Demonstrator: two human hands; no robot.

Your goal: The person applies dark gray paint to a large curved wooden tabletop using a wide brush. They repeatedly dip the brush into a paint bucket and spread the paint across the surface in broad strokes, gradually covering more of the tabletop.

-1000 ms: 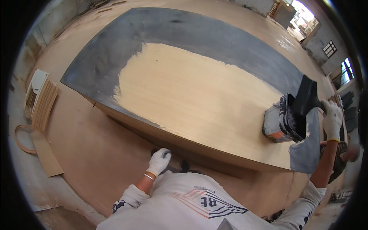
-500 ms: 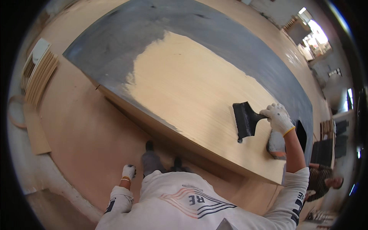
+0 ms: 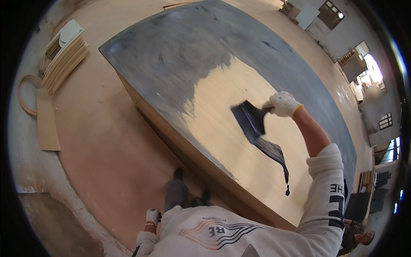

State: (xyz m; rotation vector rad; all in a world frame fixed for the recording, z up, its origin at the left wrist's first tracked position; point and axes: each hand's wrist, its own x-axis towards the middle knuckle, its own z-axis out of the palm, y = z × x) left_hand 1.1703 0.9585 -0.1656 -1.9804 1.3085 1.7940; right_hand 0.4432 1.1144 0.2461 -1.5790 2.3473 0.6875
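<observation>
My right hand, in a white glove, grips the handle of a wide, flat black scraper above a large wooden panel. From the scraper's lower corner, a thick black smear trails across the pale wood and ends in a small blob. Dark grey coating with streaks covers the panel's far and left parts and its right border; the patch around the scraper is bare wood. My left hand, gloved too, hangs closed beside my leg, well apart from the panel. Dark marks show at its fingertips, and its palm is hidden.
Stacked boards lean at the left, beside a wooden hoop and an upright plank. The panel's long edge runs close to my legs. Another person is at the lower right. Dark panels stand behind.
My right hand has moved left and farther away with the scraper, and a black smear now shows on the wood. My view has shifted; the grey container by my right wrist is no longer visible.
</observation>
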